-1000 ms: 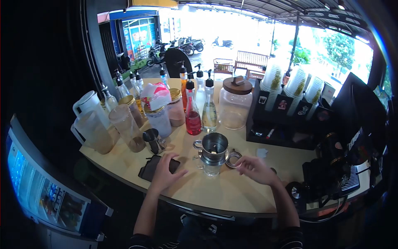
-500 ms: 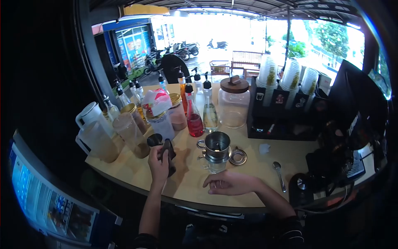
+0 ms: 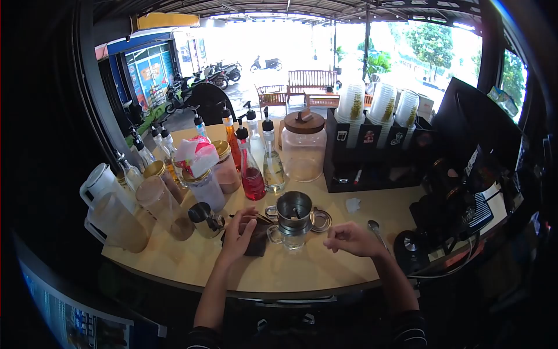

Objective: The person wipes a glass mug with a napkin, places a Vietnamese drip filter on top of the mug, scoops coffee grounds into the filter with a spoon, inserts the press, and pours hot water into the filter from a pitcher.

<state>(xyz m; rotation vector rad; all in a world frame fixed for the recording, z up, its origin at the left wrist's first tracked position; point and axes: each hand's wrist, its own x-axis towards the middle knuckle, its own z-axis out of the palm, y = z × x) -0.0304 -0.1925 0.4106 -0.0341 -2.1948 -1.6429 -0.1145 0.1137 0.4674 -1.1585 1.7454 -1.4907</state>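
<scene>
1. While the metal pitcher (image 3: pixel 206 224) stands furthest left of the stuff by the hands, its handle faces right, toward the left hand (image 3: pixel 237 237).
2. Left hand's on the dark pouch (image 3: pixel 256 245), thumb and fingers over its left part. Can't tell if they're clamped on it, and they cover too much to call its long axis.
3. Pouch sits on the counter (image 3: pixel 314 270), just left of the glass mug (image 3: pixel 294 240).
4. Metal dripper (image 3: pixel 293 215) is on top of the mug, long axis pretty much upright, open mouth up, handle pointing left. Mug handle goes left too.
5. Round metal lid (image 3: pixel 321 221) lies flat just right of the dripper.
6. Right hand (image 3: pixel 356 239) looks empty, fingers curled loosely together, between mug and spoon (image 3: pixel 376 231).
7. Spoon's bowl points away from the person, handle toward them.
</scene>
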